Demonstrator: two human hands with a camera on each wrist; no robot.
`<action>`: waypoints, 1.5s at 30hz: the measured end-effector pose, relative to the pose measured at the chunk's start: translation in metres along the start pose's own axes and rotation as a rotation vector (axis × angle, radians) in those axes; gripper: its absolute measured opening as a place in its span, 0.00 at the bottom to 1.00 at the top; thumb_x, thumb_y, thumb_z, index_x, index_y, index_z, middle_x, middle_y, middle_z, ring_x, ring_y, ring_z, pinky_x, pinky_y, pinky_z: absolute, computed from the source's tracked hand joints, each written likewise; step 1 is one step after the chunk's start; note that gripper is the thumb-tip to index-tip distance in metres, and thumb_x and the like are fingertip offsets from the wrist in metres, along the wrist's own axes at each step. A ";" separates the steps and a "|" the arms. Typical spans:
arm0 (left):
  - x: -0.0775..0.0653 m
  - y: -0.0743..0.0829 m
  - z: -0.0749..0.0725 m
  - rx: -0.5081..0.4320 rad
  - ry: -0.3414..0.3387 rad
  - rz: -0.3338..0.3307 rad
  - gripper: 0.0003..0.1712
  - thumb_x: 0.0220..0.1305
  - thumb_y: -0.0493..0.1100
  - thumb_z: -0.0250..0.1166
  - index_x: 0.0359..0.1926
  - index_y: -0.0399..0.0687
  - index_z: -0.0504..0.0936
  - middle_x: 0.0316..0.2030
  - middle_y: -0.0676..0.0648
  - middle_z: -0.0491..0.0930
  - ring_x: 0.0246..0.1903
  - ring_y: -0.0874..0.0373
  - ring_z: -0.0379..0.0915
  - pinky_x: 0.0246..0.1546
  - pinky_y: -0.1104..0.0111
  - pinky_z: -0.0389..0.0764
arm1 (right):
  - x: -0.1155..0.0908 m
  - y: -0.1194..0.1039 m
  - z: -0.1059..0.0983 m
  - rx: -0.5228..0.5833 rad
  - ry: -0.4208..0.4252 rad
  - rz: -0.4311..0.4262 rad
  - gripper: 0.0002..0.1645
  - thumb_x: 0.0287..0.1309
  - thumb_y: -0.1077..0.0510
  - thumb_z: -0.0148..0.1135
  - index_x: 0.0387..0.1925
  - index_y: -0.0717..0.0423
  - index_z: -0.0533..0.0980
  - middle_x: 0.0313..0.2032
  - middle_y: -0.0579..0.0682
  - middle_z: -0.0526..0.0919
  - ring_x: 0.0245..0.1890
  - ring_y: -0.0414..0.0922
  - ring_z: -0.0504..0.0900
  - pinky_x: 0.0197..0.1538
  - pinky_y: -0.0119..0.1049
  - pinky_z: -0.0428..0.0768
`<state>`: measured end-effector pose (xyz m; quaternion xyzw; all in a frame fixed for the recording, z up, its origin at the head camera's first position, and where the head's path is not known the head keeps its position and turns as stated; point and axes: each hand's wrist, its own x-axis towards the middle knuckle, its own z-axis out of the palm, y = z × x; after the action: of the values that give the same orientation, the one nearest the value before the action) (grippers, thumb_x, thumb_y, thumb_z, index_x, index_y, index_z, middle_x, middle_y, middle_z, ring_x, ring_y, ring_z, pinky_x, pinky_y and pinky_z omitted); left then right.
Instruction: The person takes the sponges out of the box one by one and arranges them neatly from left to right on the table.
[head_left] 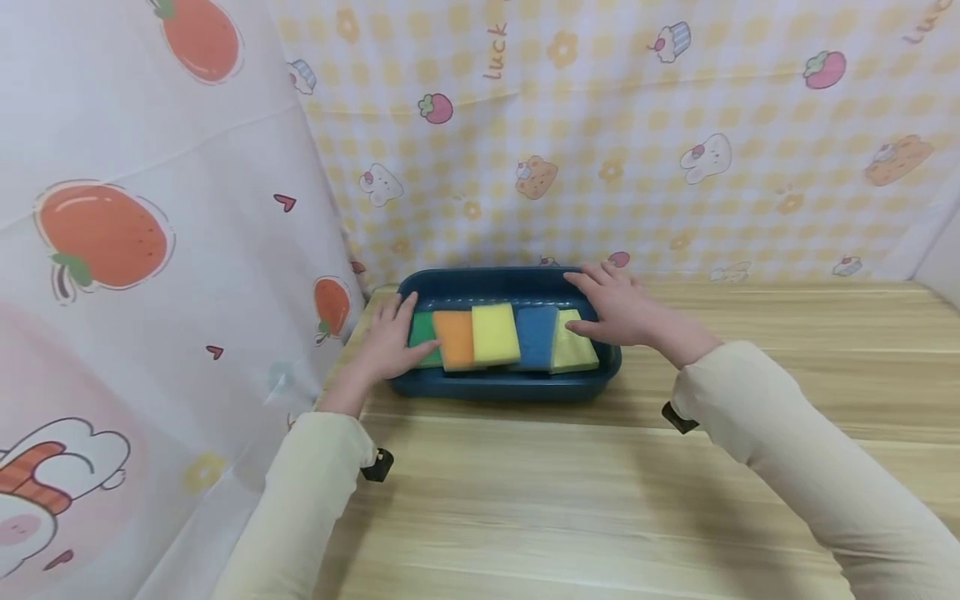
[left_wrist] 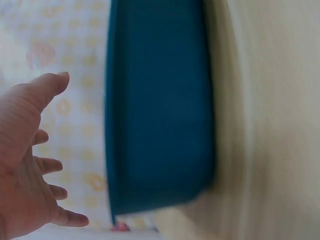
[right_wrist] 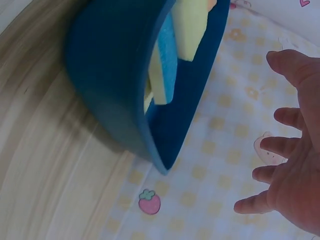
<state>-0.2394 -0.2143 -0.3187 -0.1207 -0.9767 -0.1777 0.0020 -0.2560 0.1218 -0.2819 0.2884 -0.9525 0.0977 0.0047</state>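
A dark blue basin [head_left: 495, 385] stands on the wooden table against the back cloth. Inside it sponges lie side by side: a green sponge [head_left: 423, 329], an orange sponge [head_left: 454, 337], a yellow sponge [head_left: 495, 333], a blue sponge [head_left: 536, 337] and a pale yellow sponge [head_left: 573, 346]. My left hand [head_left: 392, 340] is over the basin's left end, fingers spread, holding nothing. At the right end my right hand [head_left: 618, 308] hovers with spread fingers, its thumb overlapping the pale yellow sponge in the head view. Both wrist views show the palms apart from the basin wall [left_wrist: 160, 110].
A checked cloth [head_left: 600, 150] hangs right behind the basin. Another printed cloth [head_left: 187, 250] hangs along the table's left side. The wooden tabletop [head_left: 540, 492] extends in front and to the right. Black wrist straps [head_left: 378, 465] show below both sleeves.
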 end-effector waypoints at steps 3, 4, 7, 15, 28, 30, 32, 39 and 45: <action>-0.004 -0.015 0.001 -0.079 0.019 -0.035 0.47 0.59 0.53 0.57 0.68 0.35 0.43 0.65 0.28 0.43 0.63 0.33 0.38 0.60 0.43 0.52 | 0.006 -0.004 -0.001 0.013 0.017 -0.013 0.42 0.55 0.46 0.57 0.65 0.60 0.55 0.64 0.64 0.53 0.63 0.66 0.46 0.55 0.70 0.52; -0.004 -0.020 0.002 -0.097 0.023 -0.053 0.47 0.60 0.53 0.57 0.68 0.33 0.43 0.65 0.28 0.44 0.63 0.34 0.40 0.60 0.44 0.53 | 0.008 -0.005 -0.001 0.016 0.016 -0.017 0.42 0.55 0.46 0.57 0.65 0.60 0.55 0.64 0.64 0.53 0.63 0.66 0.46 0.56 0.69 0.52; -0.007 -0.031 0.004 -0.138 0.036 -0.100 0.45 0.61 0.50 0.56 0.66 0.30 0.43 0.64 0.27 0.46 0.63 0.35 0.44 0.61 0.47 0.54 | 0.015 -0.011 -0.004 0.022 0.001 -0.030 0.42 0.55 0.46 0.57 0.65 0.61 0.55 0.65 0.65 0.53 0.63 0.66 0.46 0.57 0.68 0.52; -0.013 -0.050 0.010 -0.266 0.066 -0.168 0.44 0.60 0.44 0.54 0.67 0.30 0.40 0.65 0.28 0.46 0.64 0.37 0.43 0.63 0.48 0.50 | 0.041 -0.029 -0.004 0.017 -0.053 -0.036 0.41 0.56 0.44 0.56 0.66 0.59 0.55 0.66 0.63 0.51 0.64 0.64 0.46 0.60 0.62 0.55; -0.028 -0.065 0.023 -0.801 0.022 -0.348 0.43 0.63 0.37 0.51 0.70 0.49 0.33 0.65 0.30 0.45 0.59 0.36 0.55 0.32 0.56 0.81 | 0.093 -0.053 0.010 0.108 -0.173 -0.007 0.40 0.58 0.45 0.53 0.65 0.61 0.54 0.65 0.62 0.52 0.64 0.61 0.49 0.64 0.55 0.51; -0.030 -0.064 0.025 -0.858 0.018 -0.359 0.43 0.63 0.36 0.50 0.70 0.50 0.34 0.65 0.30 0.45 0.56 0.34 0.59 0.32 0.55 0.81 | 0.100 -0.054 0.014 0.124 -0.196 0.004 0.40 0.59 0.45 0.52 0.66 0.60 0.53 0.65 0.62 0.52 0.64 0.61 0.50 0.64 0.55 0.53; -0.031 -0.064 0.028 -0.909 0.013 -0.368 0.42 0.63 0.36 0.49 0.70 0.51 0.34 0.64 0.30 0.45 0.54 0.34 0.61 0.33 0.55 0.80 | 0.107 -0.054 0.018 0.131 -0.216 0.023 0.40 0.59 0.44 0.52 0.66 0.60 0.53 0.66 0.62 0.51 0.64 0.61 0.50 0.63 0.54 0.55; -0.034 -0.063 0.040 -1.085 0.040 -0.354 0.40 0.63 0.34 0.48 0.70 0.56 0.38 0.62 0.30 0.48 0.52 0.35 0.61 0.34 0.52 0.80 | 0.127 -0.061 0.033 0.124 -0.277 0.120 0.41 0.58 0.43 0.52 0.66 0.59 0.54 0.64 0.60 0.56 0.63 0.60 0.52 0.62 0.53 0.58; -0.037 -0.064 0.047 -1.157 0.059 -0.322 0.37 0.63 0.34 0.47 0.70 0.58 0.43 0.58 0.31 0.52 0.49 0.36 0.65 0.33 0.51 0.79 | 0.129 -0.070 0.037 0.111 -0.342 0.117 0.39 0.60 0.43 0.49 0.65 0.62 0.55 0.63 0.61 0.59 0.62 0.60 0.54 0.62 0.53 0.58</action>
<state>-0.2167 -0.2650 -0.3863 0.0520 -0.7269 -0.6818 -0.0639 -0.3234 -0.0135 -0.2970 0.2446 -0.9477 0.0998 -0.1789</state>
